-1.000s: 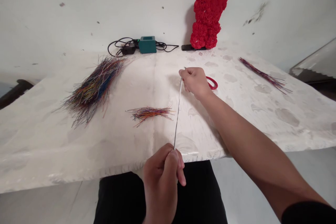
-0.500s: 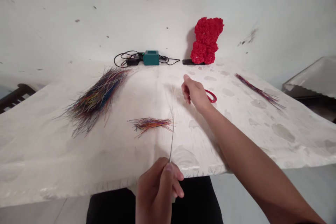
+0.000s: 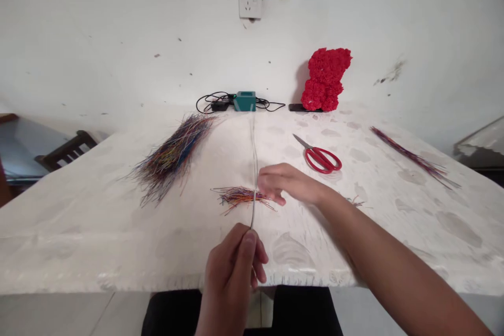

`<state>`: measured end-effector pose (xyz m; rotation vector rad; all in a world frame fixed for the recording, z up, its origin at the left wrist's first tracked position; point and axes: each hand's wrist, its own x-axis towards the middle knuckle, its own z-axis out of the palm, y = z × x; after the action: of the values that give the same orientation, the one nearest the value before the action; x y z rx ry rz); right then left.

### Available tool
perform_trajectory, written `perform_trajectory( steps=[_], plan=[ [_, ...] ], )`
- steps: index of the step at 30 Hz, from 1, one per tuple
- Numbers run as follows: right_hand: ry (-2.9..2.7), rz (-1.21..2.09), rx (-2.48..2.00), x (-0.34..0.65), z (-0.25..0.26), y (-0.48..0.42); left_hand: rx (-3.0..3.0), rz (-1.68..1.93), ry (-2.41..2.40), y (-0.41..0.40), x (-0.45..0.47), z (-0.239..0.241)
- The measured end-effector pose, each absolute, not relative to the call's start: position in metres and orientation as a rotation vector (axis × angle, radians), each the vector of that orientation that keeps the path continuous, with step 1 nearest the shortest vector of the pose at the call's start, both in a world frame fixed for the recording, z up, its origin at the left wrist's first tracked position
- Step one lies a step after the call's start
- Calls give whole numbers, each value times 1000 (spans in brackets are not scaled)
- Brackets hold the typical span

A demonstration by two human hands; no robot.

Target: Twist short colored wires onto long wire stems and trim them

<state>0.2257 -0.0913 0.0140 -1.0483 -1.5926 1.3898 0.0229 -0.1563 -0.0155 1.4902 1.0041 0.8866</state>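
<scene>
My left hand [image 3: 236, 268] is closed near the table's front edge, pinching the lower end of a thin grey wire [image 3: 253, 210] between thumb and forefinger. The wire stands up and away from me, crossing in front of a short bundle of coloured wires [image 3: 238, 197] on the cloth; its far end is faint and blurred. Just right of the wire is my right hand [image 3: 281, 181], fingers loosely stretched and a little smeared. Its fingertips are close beside the wire; whether they touch it is unclear. Red-handled scissors [image 3: 321, 157] lie behind my right hand, slightly spread.
A large heap of coloured wires [image 3: 175, 155] lies at left, a thin bundle [image 3: 411, 155] at right. By the wall are a teal box [image 3: 244, 101] with black cables, a dark flat object [image 3: 296, 107] and a red flower figure [image 3: 326, 79]. Short wire bits [image 3: 355, 202] lie near my right forearm.
My right hand has come down from beside the scissors toward the wire and short bundle, uncovering the scissors. My left hand keeps its pinch on the wire. The camera view has tilted up.
</scene>
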Motion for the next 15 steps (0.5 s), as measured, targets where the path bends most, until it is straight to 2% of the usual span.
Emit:
perform_trajectory(
  steps=[5, 15],
  plan=[
    [-1744, 1623, -904, 216, 13, -96, 1452, 876, 940, -138, 24, -13],
    [-1846, 1557, -1086, 212, 5, -95, 1439, 872, 798, -123, 32, -27]
  ],
)
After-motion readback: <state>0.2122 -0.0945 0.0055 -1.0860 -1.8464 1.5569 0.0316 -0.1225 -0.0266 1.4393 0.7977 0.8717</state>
